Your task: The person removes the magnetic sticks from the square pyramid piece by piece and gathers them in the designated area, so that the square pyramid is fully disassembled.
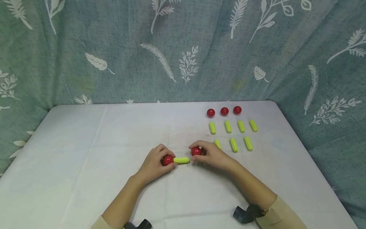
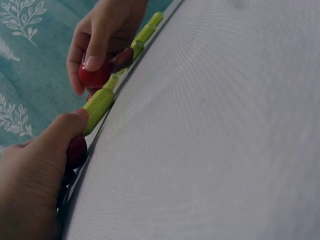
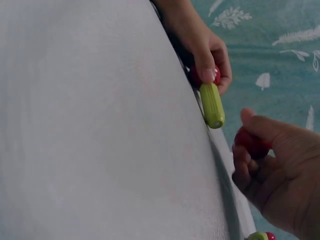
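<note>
My left hand [image 1: 155, 163] grips a shiny red ball [image 1: 167, 160] near the middle of the table. A yellow-green ribbed rod [image 1: 181, 160] extends from that ball towards the right, its end against the ball. In the left wrist view the thumb lies at the near end of the rod [image 2: 99, 110]. To the right and slightly farther back, my right hand [image 1: 213, 155] holds a second red ball [image 1: 196, 151] between thumb and fingers. A small gap separates this ball from the rod's free end, as the right wrist view also shows with the ball [image 3: 252, 143] apart from the rod [image 3: 212, 106].
At the back right, three red balls [image 1: 224, 111] stand in a row. In front of them lie two rows of yellow-green rods [image 1: 241, 126]; one rod [image 1: 218, 144] is partly hidden behind my right hand. A white cloth covers the table [image 1: 120, 127], with a leaf-patterned curtain [image 1: 120, 82] behind.
</note>
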`<action>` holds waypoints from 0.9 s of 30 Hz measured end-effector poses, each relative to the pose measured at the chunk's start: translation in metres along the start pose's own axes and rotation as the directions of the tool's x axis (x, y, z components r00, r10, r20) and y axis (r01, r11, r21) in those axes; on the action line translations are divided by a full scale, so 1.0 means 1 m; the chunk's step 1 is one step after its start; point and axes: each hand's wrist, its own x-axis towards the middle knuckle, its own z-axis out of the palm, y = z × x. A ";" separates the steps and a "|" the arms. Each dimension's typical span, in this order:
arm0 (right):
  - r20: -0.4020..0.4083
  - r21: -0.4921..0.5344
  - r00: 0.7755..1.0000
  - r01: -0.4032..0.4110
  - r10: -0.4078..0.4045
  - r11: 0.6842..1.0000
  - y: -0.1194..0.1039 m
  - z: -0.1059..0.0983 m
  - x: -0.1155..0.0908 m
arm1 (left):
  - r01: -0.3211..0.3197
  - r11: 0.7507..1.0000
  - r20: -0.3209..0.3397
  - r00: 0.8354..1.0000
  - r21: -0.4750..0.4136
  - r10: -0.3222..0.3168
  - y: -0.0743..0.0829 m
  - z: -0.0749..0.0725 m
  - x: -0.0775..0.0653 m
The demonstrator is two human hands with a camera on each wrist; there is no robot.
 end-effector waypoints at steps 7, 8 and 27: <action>-0.005 0.069 0.998 -0.065 0.066 0.995 0.000 -0.013 -0.001 | 0.050 0.991 0.023 0.999 -0.124 -0.048 -0.001 -0.003 -0.001; -0.015 0.072 0.997 -0.079 0.080 0.994 0.000 -0.015 -0.002 | 0.058 0.988 0.025 0.998 -0.145 -0.055 -0.001 -0.003 -0.001; -0.397 0.031 0.894 -0.212 0.207 0.977 0.029 -0.095 -0.029 | 0.008 0.986 -0.020 1.000 -0.169 -0.012 -0.002 -0.001 -0.002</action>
